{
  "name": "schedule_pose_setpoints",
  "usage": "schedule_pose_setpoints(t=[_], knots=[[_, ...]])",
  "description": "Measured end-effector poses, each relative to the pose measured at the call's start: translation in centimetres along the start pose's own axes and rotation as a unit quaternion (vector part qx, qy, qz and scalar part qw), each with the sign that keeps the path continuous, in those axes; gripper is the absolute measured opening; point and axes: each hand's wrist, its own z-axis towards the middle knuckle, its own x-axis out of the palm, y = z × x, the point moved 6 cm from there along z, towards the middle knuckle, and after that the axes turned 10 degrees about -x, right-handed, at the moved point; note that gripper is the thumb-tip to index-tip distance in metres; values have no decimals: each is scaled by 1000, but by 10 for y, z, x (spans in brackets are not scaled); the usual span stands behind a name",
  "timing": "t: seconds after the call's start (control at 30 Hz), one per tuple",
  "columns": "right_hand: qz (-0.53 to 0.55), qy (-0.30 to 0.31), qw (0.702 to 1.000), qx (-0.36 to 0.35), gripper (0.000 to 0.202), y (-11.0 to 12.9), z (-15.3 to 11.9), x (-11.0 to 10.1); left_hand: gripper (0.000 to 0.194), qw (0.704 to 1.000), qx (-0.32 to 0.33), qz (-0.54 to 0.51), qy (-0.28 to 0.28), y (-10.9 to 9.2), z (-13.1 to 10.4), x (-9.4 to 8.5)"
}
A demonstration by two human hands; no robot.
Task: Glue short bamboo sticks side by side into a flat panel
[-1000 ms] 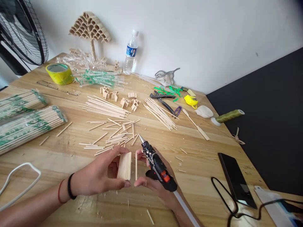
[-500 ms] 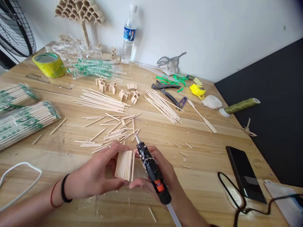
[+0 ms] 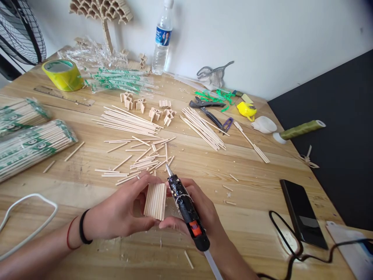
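Note:
A small panel of short wooden sticks side by side (image 3: 155,201) is gripped between the thumb and fingers of my left hand (image 3: 122,208). My right hand (image 3: 201,212) has a black glue gun with an orange part (image 3: 185,208) in it, the metal tip pointing up and left past the panel. The right thumb and fingertips touch the panel's right edge. Short cut sticks (image 3: 145,163) lie scattered just beyond the hands, with a pile of long sticks (image 3: 128,122) behind them.
Small stick assemblies (image 3: 127,100), pliers (image 3: 208,111), a second stick pile (image 3: 204,130) and a bottle (image 3: 162,42) stand or lie farther back. Bagged sticks (image 3: 35,149) and yellow tape (image 3: 63,76) are left. A phone (image 3: 303,214) and black cable (image 3: 291,260) are right.
The separate stick at the panel's right side now lies against it, with no gap showing. The right fingers have closed in on the panel's edge. The view has shifted slightly.

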Motion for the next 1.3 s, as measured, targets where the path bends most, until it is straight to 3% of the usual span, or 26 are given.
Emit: schedule_pose_setpoints(t=[0.87,1.0,1.3], knots=[[-6,-6,999,-36,48,3,5,-2,55,999,-10,-39,10,-2,-1,1],[1,-4,1000,-29,56,-3,2,-2,57,1000,-6,-28,6,-2,-3,1],[6,-12,1000,-24,49,-2,-1,-1,62,999,25,17,-13,0,-1,-1]])
